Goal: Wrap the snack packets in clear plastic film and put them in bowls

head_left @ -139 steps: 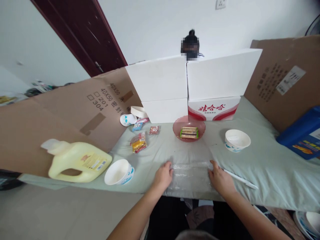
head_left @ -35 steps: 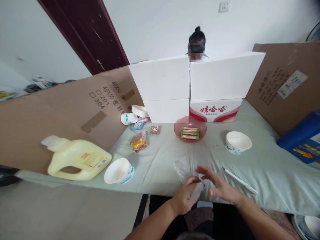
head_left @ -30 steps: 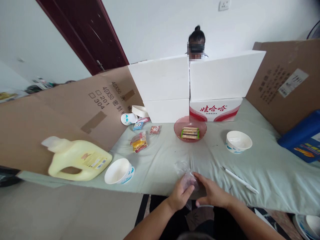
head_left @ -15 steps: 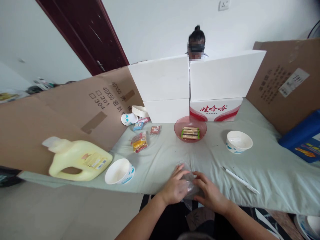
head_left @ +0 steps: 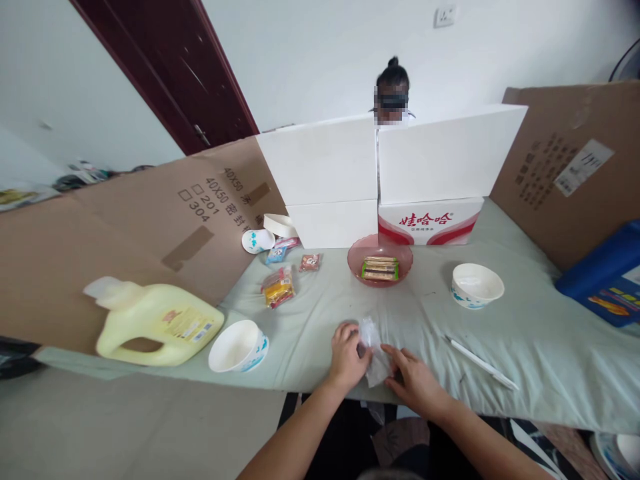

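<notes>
A crumpled clear plastic bag (head_left: 376, 357) lies at the table's front edge, between my two hands. My left hand (head_left: 349, 355) is closed on the bag's left side, its fingers curled and its thumb against the plastic. My right hand (head_left: 416, 381) rests at the right side of the bag. Its index finger touches the plastic, and its thumb and fingers are stretched out and apart. Beyond the hands, a pink glass bowl (head_left: 354, 272) holds several flat packets (head_left: 380, 268) with green edges.
Paper bowls stand left (head_left: 234, 348) and right (head_left: 477, 285), near a white pen (head_left: 483, 363). A yellow jug (head_left: 165, 327) lies at left, a blue container (head_left: 607, 280) at right. Snack packets (head_left: 279, 287) lie left of centre. White boxes (head_left: 333, 170) and cardboard (head_left: 150, 220) wall the table; a person (head_left: 393, 77) sits behind.
The bag has been spread flatter and shows more between my hands. My left hand's fingers have curled and drawn back to the left, while my right hand has shifted slightly.
</notes>
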Motion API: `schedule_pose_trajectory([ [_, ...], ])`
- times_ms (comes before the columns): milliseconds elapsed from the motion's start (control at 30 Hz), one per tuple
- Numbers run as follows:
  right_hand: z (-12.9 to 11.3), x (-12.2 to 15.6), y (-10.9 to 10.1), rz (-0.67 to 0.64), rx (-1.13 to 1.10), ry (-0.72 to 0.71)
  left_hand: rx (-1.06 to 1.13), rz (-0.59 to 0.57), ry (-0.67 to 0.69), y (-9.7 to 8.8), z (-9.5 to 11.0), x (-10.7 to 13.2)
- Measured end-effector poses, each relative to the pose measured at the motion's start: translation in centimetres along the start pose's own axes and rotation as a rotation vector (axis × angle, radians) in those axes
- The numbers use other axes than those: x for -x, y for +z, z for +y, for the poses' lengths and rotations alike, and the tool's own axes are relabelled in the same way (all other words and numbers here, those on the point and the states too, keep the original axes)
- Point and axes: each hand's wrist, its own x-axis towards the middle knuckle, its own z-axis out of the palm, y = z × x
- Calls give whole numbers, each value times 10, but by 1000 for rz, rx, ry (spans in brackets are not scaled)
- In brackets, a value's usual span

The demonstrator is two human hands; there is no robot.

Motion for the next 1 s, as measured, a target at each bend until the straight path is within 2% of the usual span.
schedule_pose_trajectory([
  [167,0,4,-4,3,13,-143,-9,20,7,-1,0,0],
  [300,-2,5,-4,2,56,-154,-9,23,-18,-1,0,-1],
  [433,-10,7,-4,65,203,-153,-15,-1,-48,1,2,-1],
  [500,-14,7,-3,83,299,-212,-20,-11,-39,2,2,-1],
  [633,-18,2,3,-77,393,-314,-58,-20,-50,1,-2,-3],
  [700,-17,0,8,-103,411,-290,-115,38,-103,-4,-5,-6],
  [767,-15,0,12,-79,420,-283,-188,143,-150,-11,-8,-9],
  [833,-13,0,14,-58,415,-300,-212,184,-99,-20,-7,-9],
  [867,-12,1,15,-50,413,-311,-187,144,-18,-24,-5,-8],
  [933,-10,0,15,-40,413,-333,-96,-16,169,-28,2,-5],
  [1000,-10,0,12,-39,416,-356,-28,-160,254,-27,12,-1],
])
